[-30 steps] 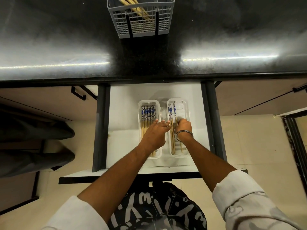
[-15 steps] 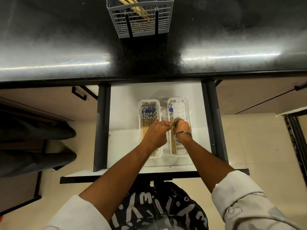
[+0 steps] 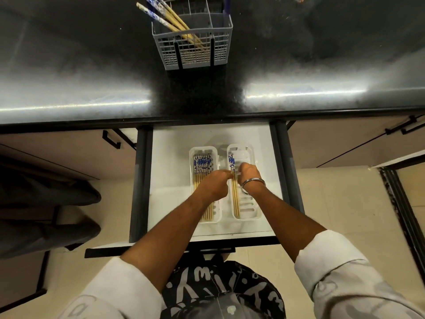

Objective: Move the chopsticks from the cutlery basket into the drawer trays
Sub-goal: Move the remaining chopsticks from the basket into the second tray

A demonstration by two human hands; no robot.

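Observation:
The open drawer (image 3: 170, 157) holds two clear trays. The left tray (image 3: 203, 150) is packed with several blue-topped wooden chopsticks (image 3: 202, 164). The right tray (image 3: 250, 211) has a few chopsticks (image 3: 235, 201) lying along its left wall. My left hand (image 3: 215, 186) and my right hand (image 3: 249, 177), which wears a metal bangle, meet over these, with fingertips pinched on them near their middle. On the counter, the grey cutlery basket (image 3: 195, 51) holds a few more chopsticks (image 3: 169, 19) that lean to the left.
The black glossy countertop (image 3: 322, 65) runs above the drawer. Dark drawer rails (image 3: 279, 157) flank the white inside. Cabinet fronts with black handles (image 3: 111, 140) stand on both sides. Below is pale floor tile (image 3: 333, 199), with dark fabric at the left.
Both hands stay at the right tray. The loose chopsticks there have been gathered against its left wall. The view has tilted, so the basket shows more fully.

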